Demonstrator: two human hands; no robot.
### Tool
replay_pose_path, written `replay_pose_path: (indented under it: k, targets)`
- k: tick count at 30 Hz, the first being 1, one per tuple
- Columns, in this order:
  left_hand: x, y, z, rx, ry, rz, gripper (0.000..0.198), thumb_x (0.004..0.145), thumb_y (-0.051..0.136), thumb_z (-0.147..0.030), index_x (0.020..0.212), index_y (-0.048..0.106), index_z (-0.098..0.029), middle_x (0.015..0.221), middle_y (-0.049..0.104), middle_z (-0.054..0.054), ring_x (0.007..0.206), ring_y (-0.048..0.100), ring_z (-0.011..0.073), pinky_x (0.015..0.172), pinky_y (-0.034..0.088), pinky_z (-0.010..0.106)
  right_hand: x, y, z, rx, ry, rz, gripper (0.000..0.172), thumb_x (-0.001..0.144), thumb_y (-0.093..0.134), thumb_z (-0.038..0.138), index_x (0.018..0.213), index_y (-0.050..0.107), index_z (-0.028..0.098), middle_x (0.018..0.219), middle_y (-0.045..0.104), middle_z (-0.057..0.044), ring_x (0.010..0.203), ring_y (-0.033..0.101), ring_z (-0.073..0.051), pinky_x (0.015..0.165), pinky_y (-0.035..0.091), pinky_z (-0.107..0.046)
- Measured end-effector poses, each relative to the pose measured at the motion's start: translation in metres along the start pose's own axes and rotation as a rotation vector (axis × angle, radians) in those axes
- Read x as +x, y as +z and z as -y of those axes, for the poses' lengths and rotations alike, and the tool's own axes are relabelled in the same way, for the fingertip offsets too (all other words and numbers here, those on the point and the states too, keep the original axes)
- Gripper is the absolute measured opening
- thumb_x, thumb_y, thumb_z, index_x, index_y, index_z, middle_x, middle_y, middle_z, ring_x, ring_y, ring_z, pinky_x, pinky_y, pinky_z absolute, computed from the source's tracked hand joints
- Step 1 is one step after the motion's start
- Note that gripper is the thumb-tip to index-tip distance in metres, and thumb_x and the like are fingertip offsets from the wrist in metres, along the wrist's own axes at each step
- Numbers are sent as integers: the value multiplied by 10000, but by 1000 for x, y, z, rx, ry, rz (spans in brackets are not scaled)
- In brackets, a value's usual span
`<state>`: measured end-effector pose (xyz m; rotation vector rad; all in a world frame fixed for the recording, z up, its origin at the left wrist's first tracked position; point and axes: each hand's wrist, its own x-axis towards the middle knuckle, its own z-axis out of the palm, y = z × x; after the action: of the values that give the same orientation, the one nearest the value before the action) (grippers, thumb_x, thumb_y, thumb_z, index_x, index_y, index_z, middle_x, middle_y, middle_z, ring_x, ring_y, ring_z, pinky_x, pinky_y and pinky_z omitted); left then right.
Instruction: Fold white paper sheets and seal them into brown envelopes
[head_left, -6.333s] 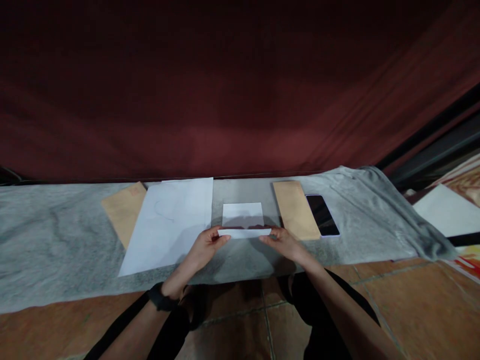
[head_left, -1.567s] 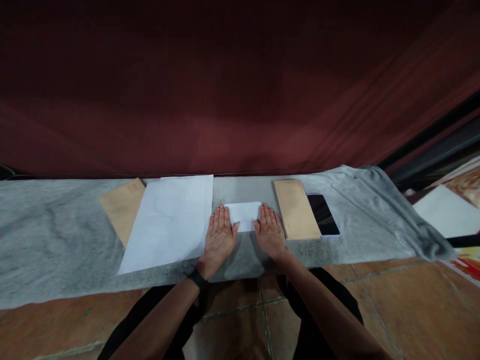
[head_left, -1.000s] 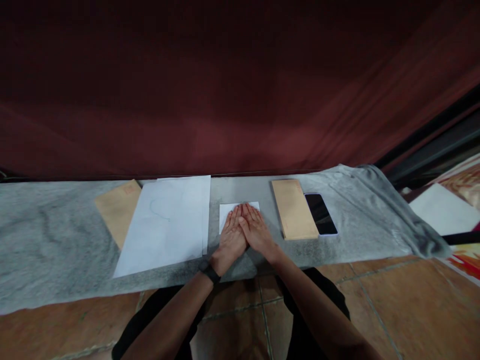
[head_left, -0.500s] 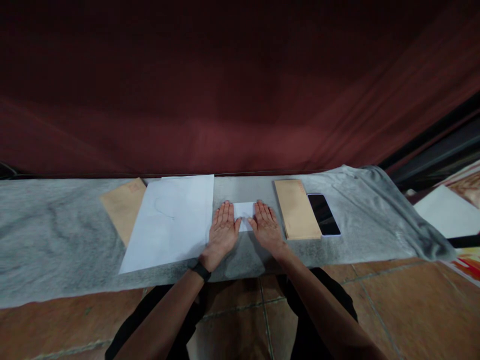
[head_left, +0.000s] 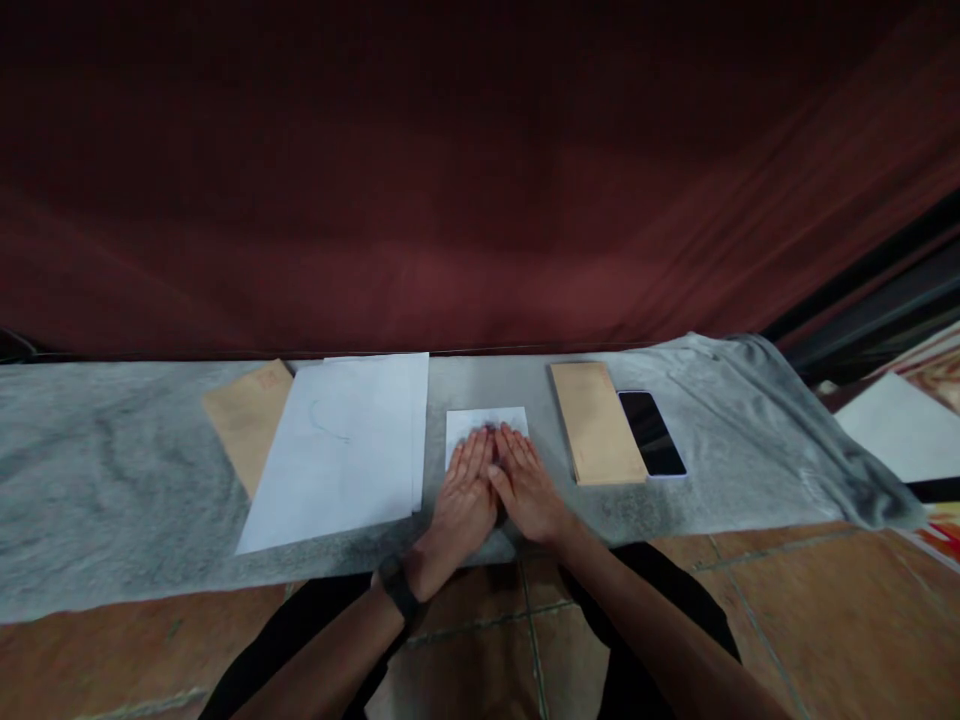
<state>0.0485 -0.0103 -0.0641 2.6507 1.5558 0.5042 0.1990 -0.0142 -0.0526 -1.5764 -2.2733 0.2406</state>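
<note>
A small folded white paper [head_left: 484, 424] lies on the grey cloth [head_left: 112, 470] in front of me. My left hand [head_left: 465, 495] and my right hand [head_left: 525, 485] lie flat on it side by side, fingers stretched out and touching at the middle of the paper. Only the paper's far edge and corners show beyond my fingertips. A black band is on my left wrist.
Larger white sheets [head_left: 337, 450] lie to the left, over a brown envelope [head_left: 244, 415]. To the right lie another brown envelope [head_left: 598, 422] and a black phone [head_left: 651, 432]. A dark red curtain [head_left: 480, 200] hangs behind. Tiled floor [head_left: 787, 610] is in front; more papers at far right.
Half a second ago my hands were apart at the paper's two ends. They have slid together to its middle, as they also did a second ago.
</note>
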Motion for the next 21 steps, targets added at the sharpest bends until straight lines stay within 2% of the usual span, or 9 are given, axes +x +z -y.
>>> replay_pose_path:
  k: [3,7,13,18,21]
  targets:
    - [-16,7,-12,4,47,34,688,986,348,-202,1606,82,-67,1635,267,208,1532,216,283,1223,296,484,-15,4,9,10,-76,29,627,1067,258,433,1583,252,77,1637,301,-134,1529,240,-214,1244,275,-429]
    - [-20,7,-11,8,-8,33,711,960,327,-159,1605,44,-60,1638,256,211,1533,206,283,1222,295,491,-26,11,3,-69,-43,-26,647,1059,306,451,1557,306,37,1614,333,-177,1520,263,-248,1240,280,-456]
    - [-18,-4,1,23,-69,30,667,982,368,-274,1575,191,-23,1624,280,227,1538,195,288,1235,275,494,-32,11,-13,-160,-1,-76,718,1037,372,494,1566,269,20,1605,327,-218,1500,302,-309,1208,317,-506]
    - [-19,-5,13,42,-154,9,695,1006,383,-441,1545,267,-18,1606,310,246,1520,247,325,1216,301,522,-36,9,-16,-204,45,-95,724,1040,360,504,1549,293,-5,1600,326,-242,1489,316,-334,1196,315,-503]
    - [-21,-6,20,55,-188,-1,697,1006,379,-468,1537,292,-25,1598,332,244,1509,277,333,1213,304,520,-38,11,-17,-206,71,-124,725,1040,361,499,1557,272,-1,1596,331,-249,1489,313,-341,1189,316,-521]
